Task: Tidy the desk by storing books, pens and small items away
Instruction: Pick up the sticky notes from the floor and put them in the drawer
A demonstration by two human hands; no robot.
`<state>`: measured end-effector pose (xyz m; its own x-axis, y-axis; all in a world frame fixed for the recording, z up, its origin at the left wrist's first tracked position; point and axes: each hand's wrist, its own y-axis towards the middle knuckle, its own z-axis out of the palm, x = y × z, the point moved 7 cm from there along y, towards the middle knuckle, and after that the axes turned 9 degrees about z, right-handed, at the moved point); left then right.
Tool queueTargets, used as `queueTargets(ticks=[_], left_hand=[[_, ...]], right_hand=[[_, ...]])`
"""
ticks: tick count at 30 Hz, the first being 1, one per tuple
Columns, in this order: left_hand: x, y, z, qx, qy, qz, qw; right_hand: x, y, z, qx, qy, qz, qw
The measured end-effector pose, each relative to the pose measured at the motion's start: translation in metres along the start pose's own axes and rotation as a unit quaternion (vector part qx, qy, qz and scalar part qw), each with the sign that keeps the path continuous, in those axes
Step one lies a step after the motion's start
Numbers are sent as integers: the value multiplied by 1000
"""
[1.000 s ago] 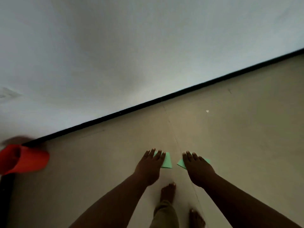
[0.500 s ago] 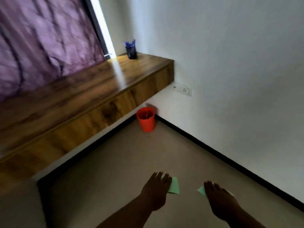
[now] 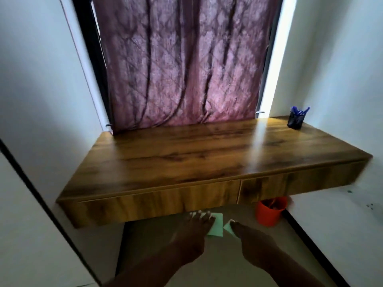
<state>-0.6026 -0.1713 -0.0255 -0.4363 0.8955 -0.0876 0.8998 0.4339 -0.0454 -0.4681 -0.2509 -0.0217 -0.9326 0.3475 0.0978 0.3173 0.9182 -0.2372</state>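
Observation:
My left hand [image 3: 192, 230] and my right hand [image 3: 252, 239] reach forward, backs up, just below the front edge of the wooden desk [image 3: 186, 158]. Each holds a small green paper under its straight fingers: one green paper [image 3: 216, 224] sticks out past my left fingertips, the other green paper [image 3: 228, 226] shows beside my right fingertips. The thumbs are hidden. A black pen holder [image 3: 296, 121] with blue pens stands at the desk's back right corner. Two shut drawer fronts [image 3: 165, 199] run along the desk's front.
A red bin [image 3: 269, 213] stands on the floor under the desk's right end, against the white wall [image 3: 342, 100]. A purple curtain [image 3: 182, 65] hangs behind the desk. A white panel with a dark edge [image 3: 41, 204] is close on the left.
The view swung from the floor and wall round to face the desk squarely. Both hands stayed out in front with the green papers; the bin now sits right of them.

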Motion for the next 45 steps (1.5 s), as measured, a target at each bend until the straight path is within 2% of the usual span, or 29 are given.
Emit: queueTargets(ticks=[2,4,8,13,15,20,22,27,29,30,31,32,33,35,36,37,38,39,40,41,42,43,45], left_hand=[[35,8,-36,-36,-1,-25,999],[70,19,-66,-62,-12,-60,996],[133,45,-87,-61,17,-117,991],[196,68,-65,-7,43,-199,979],[212,70,-55,11,42,-219,975],[235,73,-24,59,-10,-255,965],[241,73,-13,45,-21,-265,963],[239,70,-1,6,-4,-257,966],[238,69,-6,-16,-40,-276,960],[238,69,-9,-44,-76,-292,952],[236,67,-17,-104,-126,-310,937],[235,62,-29,-203,-188,-326,904],[233,52,-42,-321,-243,-340,850],[230,17,-49,-528,-318,-364,699],[233,-6,-39,-596,-341,-404,605],[235,-31,-21,-638,-370,-453,500],[237,-52,2,-654,-420,-501,380],[237,-63,25,-638,-490,-528,273],[234,-66,46,-601,-555,-541,194],[229,-66,64,-564,-602,-550,130],[221,-64,80,-526,-633,-562,88],[215,-63,98,-492,-650,-575,71],[212,-55,121,-443,-696,-561,75]], right_hand=[[36,31,-48,-97,-30,-56,993],[61,60,-82,-141,-39,-84,986],[82,128,-103,-131,-67,-102,984],[79,198,-91,-107,-113,-143,977],[76,221,-80,-101,-135,-177,970],[64,266,-52,-66,-98,-245,962],[59,275,-41,-50,-85,-262,960],[56,277,-35,-99,-66,-270,955],[56,276,-38,-128,-51,-277,951],[58,273,-43,-140,-32,-282,949],[60,268,-47,-145,-4,-288,947],[64,261,-52,-148,37,-296,943],[66,251,-58,-140,101,-297,939],[67,225,-70,-113,310,-267,905],[62,216,-71,-87,438,-225,866],[58,209,-64,-48,559,-153,813],[52,207,-46,3,660,-54,749],[47,207,-21,69,734,54,673],[48,204,10,143,778,152,592],[50,200,37,203,798,225,520],[54,196,60,242,808,272,463],[55,196,81,255,814,306,424],[55,201,116,240,826,352,369]])
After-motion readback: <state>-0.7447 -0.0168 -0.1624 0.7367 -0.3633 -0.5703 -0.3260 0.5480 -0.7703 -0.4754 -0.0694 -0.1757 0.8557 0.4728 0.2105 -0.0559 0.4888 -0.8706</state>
